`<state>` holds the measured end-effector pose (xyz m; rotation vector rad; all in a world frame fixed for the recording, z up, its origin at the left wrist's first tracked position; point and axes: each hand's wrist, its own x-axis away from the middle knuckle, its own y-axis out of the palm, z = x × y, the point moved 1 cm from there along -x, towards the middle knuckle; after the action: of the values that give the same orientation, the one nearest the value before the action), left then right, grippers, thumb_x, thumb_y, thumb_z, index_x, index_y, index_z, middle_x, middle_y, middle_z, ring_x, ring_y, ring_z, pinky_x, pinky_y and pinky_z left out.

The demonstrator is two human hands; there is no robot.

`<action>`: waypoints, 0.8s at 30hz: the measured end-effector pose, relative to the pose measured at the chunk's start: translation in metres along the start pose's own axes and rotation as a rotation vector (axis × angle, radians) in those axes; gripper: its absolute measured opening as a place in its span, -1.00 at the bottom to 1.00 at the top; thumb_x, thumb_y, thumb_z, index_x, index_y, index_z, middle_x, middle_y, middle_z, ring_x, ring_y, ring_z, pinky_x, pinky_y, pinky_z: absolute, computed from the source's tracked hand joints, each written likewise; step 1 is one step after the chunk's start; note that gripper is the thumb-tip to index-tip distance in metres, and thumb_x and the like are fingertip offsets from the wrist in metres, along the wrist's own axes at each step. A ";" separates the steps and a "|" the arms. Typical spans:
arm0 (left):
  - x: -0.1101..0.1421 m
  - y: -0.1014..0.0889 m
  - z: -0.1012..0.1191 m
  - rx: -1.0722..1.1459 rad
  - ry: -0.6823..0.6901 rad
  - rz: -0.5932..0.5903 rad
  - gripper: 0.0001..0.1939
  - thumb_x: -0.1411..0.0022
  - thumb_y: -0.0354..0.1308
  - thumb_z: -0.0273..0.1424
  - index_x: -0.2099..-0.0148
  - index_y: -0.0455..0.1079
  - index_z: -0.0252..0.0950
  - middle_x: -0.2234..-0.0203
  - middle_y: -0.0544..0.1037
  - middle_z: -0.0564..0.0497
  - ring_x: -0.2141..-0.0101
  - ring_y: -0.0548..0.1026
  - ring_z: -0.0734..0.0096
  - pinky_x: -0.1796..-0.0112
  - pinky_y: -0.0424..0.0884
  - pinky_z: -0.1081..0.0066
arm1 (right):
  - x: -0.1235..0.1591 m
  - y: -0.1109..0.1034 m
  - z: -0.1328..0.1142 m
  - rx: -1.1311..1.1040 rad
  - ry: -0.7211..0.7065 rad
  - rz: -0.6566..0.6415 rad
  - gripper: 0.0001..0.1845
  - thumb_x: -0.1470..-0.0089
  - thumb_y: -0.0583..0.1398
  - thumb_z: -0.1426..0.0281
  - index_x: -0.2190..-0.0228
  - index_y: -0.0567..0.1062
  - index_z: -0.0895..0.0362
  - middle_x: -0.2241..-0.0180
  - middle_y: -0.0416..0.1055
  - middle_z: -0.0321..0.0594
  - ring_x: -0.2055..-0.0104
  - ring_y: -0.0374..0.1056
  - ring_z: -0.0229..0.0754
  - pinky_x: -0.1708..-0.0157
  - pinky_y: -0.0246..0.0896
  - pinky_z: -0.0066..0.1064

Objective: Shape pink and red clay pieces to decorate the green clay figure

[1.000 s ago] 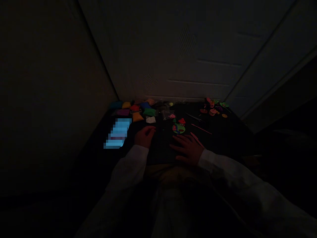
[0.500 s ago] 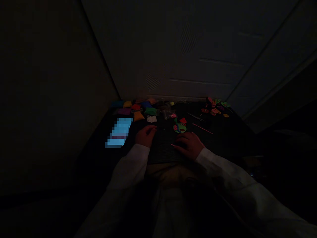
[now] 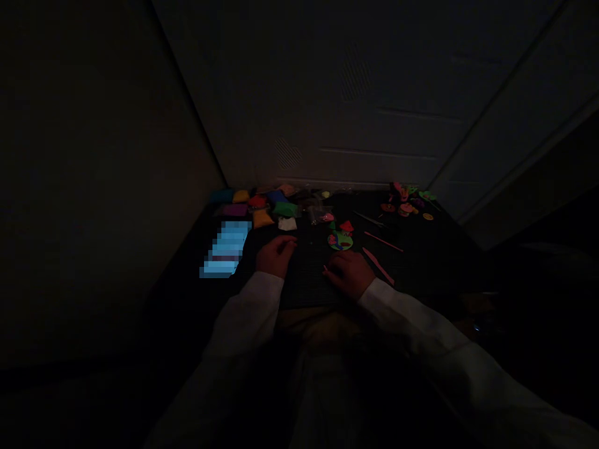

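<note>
The scene is very dim. My left hand [image 3: 275,257] rests on the dark table with thumb and fingers pinched together; whatever is in the pinch is too small and dark to make out. To its right, my right hand [image 3: 350,274] is closed low over the table, with a small pink piece [image 3: 326,268] at its fingertips. Just beyond that hand lies a round green disc [image 3: 340,241] with blue, pink and red shapes on it. A red triangular piece [image 3: 346,226] sits at the disc's far edge. A flat pink modelling tool [image 3: 378,266] lies right of my right hand.
A lit phone, its screen blurred [image 3: 227,249], lies at the left. Several coloured clay packets [image 3: 262,218] line the back left. A thin pink stick [image 3: 384,241] and scissors [image 3: 368,219] lie to the right, with colourful small figures [image 3: 405,209] behind. A wall closes off the back.
My right hand has shifted left and its fingers have curled in more. The flat pink tool, mostly covered by that hand before, now shows fully. My left hand has stayed put.
</note>
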<state>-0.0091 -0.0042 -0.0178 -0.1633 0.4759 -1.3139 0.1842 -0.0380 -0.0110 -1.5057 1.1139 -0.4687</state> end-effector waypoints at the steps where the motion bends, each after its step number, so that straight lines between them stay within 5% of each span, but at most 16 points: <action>1: 0.000 0.000 -0.001 0.003 0.001 0.002 -0.75 0.00 0.00 -0.30 0.30 0.40 -0.30 0.45 0.52 0.01 0.40 0.46 0.40 0.34 0.35 0.44 | 0.001 -0.001 0.000 0.005 0.008 -0.015 -0.70 0.00 0.05 0.18 0.39 0.40 0.14 0.30 0.34 -0.20 0.23 0.21 -0.21 0.23 0.05 -0.37; 8: -0.001 0.001 -0.002 0.008 0.001 0.009 -0.75 0.00 0.01 -0.29 0.31 0.40 -0.29 0.45 0.52 0.01 0.39 0.45 0.40 0.34 0.35 0.44 | 0.015 -0.014 -0.002 0.168 -0.082 -0.112 -0.48 -0.07 -0.08 0.12 -0.01 0.19 0.09 -0.05 0.09 -0.14 -0.03 0.00 -0.06 0.05 -0.13 -0.18; 14: 0.000 0.000 0.001 -0.003 -0.007 0.003 -0.76 0.00 0.01 -0.30 0.30 0.40 -0.29 0.45 0.52 0.01 0.39 0.45 0.41 0.33 0.34 0.44 | 0.018 -0.013 -0.013 0.258 -0.124 -0.182 -0.42 -0.06 -0.14 0.06 -0.05 0.12 0.06 -0.16 -0.18 -0.16 -0.09 -0.11 -0.02 0.01 -0.25 -0.09; 24: 0.001 -0.001 0.004 -0.015 -0.010 0.006 -0.76 -0.01 0.00 -0.31 0.31 0.40 -0.29 0.47 0.52 0.03 0.41 0.45 0.42 0.36 0.34 0.47 | 0.018 -0.015 -0.011 0.274 -0.064 -0.172 -0.40 -0.05 -0.18 0.02 -0.04 0.15 0.04 -0.16 -0.16 -0.15 -0.14 -0.20 -0.02 -0.02 -0.33 -0.05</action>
<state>-0.0082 -0.0057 -0.0135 -0.1809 0.4771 -1.3033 0.1900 -0.0603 0.0003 -1.3689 0.8366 -0.6591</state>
